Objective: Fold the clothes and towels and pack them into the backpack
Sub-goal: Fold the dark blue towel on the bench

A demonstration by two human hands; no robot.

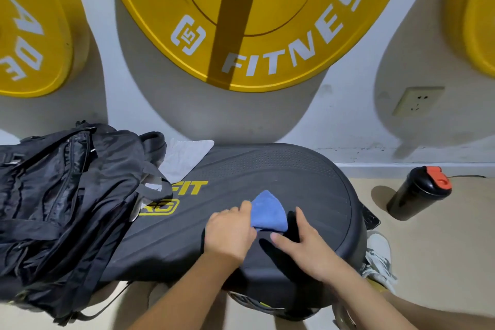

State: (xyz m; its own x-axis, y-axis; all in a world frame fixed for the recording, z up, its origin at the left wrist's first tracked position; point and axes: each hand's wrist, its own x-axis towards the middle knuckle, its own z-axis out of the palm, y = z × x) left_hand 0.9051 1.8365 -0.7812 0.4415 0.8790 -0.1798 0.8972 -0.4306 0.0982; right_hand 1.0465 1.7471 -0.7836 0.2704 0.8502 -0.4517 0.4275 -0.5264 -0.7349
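Backpack [67, 195] sits at 9 o'clock; left hand [230, 233] pinches folded blue towel [269, 213], right hand [302, 246] flat, fingers [284, 240] straight, probably pressing. One-sided grip could let fold spring open.

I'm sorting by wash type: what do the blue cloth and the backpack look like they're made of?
The blue cloth looks soft and matte with a fuzzy nap, so it is likely microfibre or terry. The backpack looks like thin black woven synthetic, probably nylon, judging by its slight sheen and limp, crumpled folds.
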